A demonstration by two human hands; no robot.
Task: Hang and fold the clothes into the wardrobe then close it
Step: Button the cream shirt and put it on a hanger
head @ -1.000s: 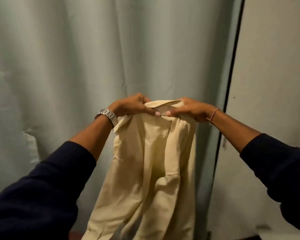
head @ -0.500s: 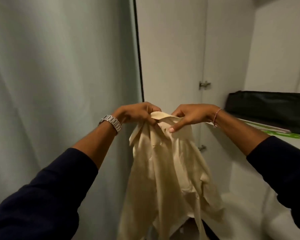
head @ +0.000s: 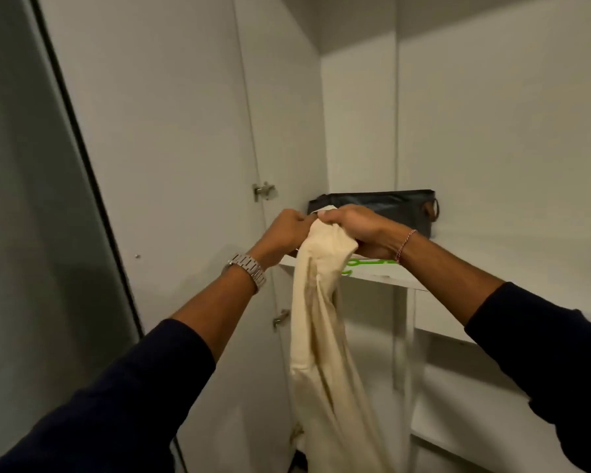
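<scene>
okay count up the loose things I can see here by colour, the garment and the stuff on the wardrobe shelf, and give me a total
Cream: 1, the shirt, gripped at its top by the left hand and right hand.
Black: 1, the bag on the shelf.
Green: 1, the hanger lying on that shelf.
Total: 3

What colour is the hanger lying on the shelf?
Bright green; the hanger shows best in the head view, partly hidden by the shirt.

Occlusions and cut-offs, head view.
Cream garment (head: 325, 336) runs off bottom edge; green hanger (head: 367, 263) mostly hidden behind right hand (head: 359, 230).
</scene>
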